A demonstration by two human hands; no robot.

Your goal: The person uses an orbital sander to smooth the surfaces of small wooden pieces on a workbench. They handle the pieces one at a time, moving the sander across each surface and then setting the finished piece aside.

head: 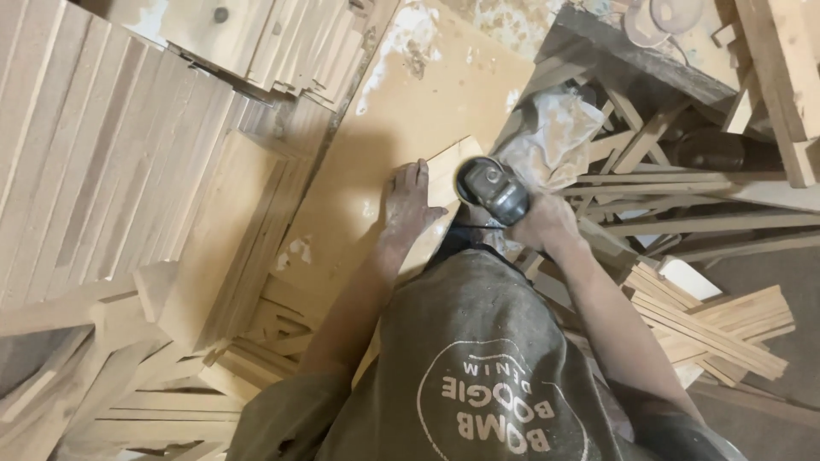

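My left hand (408, 203) lies flat, fingers spread, on a small pale wooden piece (451, 167) that rests on a large brown board (410, 102). My right hand (540, 222) grips a dark grey angle grinder (494, 189), whose round head sits over the right edge of the wooden piece, close beside my left hand. The disc under the grinder is hidden. Both hands are dusty.
Stacks of cut wooden panels (102, 145) fill the left side. A crumpled dusty cloth (553, 137) lies right of the board. Wooden frames (683, 205) and a bundle of thin slats (726, 329) crowd the right; more frame parts (128, 376) sit at lower left.
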